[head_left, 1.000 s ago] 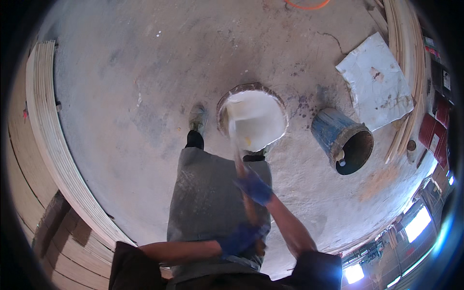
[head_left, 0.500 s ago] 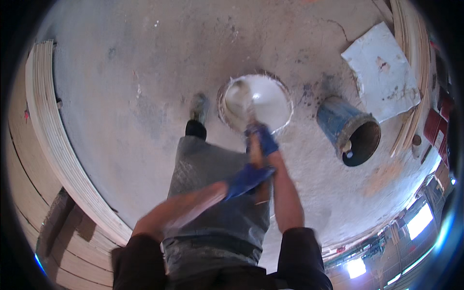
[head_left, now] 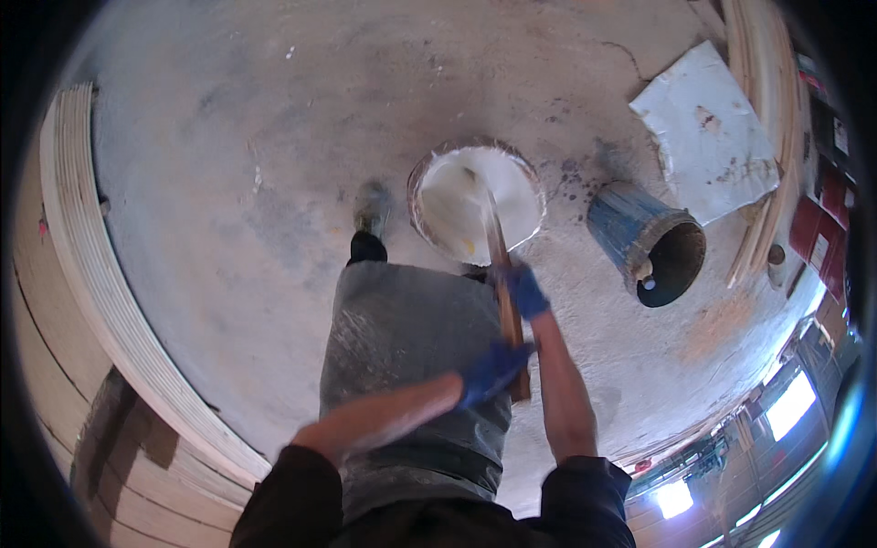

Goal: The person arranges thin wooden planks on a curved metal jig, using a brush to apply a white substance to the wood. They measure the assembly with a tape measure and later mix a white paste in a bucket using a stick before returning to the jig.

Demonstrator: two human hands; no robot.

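Observation:
Both my hands, in blue gloves, are closed around a long wooden stick (head_left: 499,239). My right hand (head_left: 521,290) grips it around the middle, just short of the bucket's rim. Closer to my body, my left hand (head_left: 494,373) holds it near its butt end. The far end of the stick dips into a round bucket (head_left: 413,203) of white, creamy liquid (head_left: 449,205), so its tip is hidden. White residue crusts the rim, and a small yellowish spot shows in the liquid near the close side.
A dirty blue bucket (head_left: 630,225) lies tipped on its side at the right. Beyond it is a stained white sheet (head_left: 708,128) beside long wooden strips (head_left: 766,82). Stacked pale boards (head_left: 110,265) run along the left. My boot (head_left: 372,208) stands left of the white bucket.
The stick has swung, its handle end moving right and toward me along with both hands. Its submerged end has shifted within the white liquid. My view has moved slightly.

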